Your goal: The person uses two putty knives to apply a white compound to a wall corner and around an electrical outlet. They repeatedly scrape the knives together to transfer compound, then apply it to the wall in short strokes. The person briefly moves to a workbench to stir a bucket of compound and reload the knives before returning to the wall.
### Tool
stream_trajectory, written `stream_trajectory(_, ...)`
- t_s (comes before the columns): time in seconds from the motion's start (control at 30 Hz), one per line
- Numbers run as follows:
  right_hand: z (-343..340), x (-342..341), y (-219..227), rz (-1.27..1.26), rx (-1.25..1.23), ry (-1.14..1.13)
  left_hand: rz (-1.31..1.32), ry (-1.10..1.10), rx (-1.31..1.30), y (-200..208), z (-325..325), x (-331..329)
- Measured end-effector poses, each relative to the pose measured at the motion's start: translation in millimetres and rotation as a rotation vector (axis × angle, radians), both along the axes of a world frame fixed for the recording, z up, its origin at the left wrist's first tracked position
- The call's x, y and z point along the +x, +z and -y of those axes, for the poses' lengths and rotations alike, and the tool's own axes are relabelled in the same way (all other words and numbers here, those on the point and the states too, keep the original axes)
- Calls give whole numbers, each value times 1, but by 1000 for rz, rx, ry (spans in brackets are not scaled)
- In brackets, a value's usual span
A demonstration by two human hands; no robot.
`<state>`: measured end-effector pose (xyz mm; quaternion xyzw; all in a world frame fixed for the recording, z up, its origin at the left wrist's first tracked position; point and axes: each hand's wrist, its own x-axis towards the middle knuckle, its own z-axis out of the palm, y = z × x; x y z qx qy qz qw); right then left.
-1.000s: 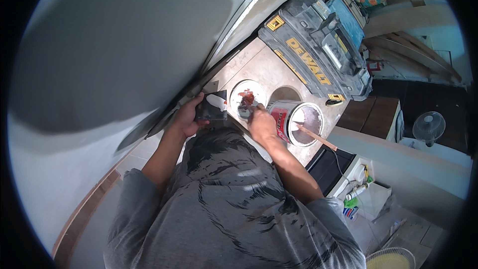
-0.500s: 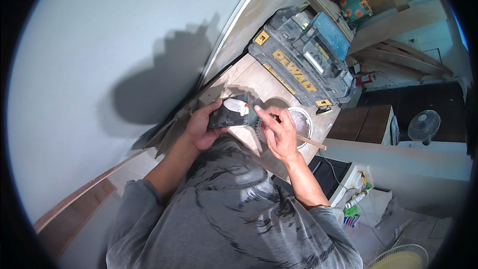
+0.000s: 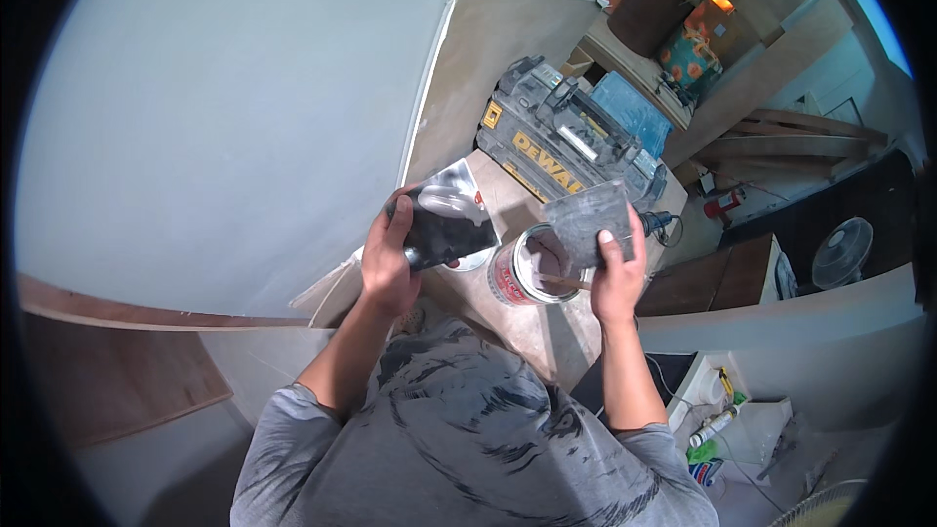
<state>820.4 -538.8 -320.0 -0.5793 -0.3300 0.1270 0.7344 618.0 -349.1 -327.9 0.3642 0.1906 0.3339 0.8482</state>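
My left hand (image 3: pixel 388 263) is closed on a flat black putty spreader (image 3: pixel 439 234), tilted, with a smear of white putty (image 3: pixel 447 202) on its upper face. To the right, my right hand (image 3: pixel 617 285) grips a flat grey putty spreader (image 3: pixel 589 215) by its edge, thumb on the face toward me. The two spreaders are apart. Between and below them stands an open paint can (image 3: pixel 508 275) with pale filler inside, and a wooden stick (image 3: pixel 568 283) leans out over its rim toward my right hand. Part of the can's mouth is hidden behind the grey spreader.
A grey and yellow tool case (image 3: pixel 532 141) rests on the worktop at the far side. Behind it a board (image 3: pixel 498 49) leans by the pale wall (image 3: pixel 244 117). A fan (image 3: pixel 841 252) stands at right, and a sealant tube (image 3: pixel 714 426) lies lower right.
My hands have moved apart. The right hand went right and turned, bringing the grey spreader's face into view above the can. The black spreader is more tilted, and my view has shifted.
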Motion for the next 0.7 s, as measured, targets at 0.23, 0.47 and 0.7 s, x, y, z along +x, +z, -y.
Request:
stream_trajectory(0.23, 27, -49, 21, -610, 147, 340, 44, 429, 298, 10, 63, 11)
stream_trajectory(0.47, 27, -65, 51, -341, 70, 316, -92, 640, 781, 33, 110, -1)
stream_trajectory(0.7, 26, -72, 63, -301, 132, 298, -239, 588, 1127, 42, 121, -6)
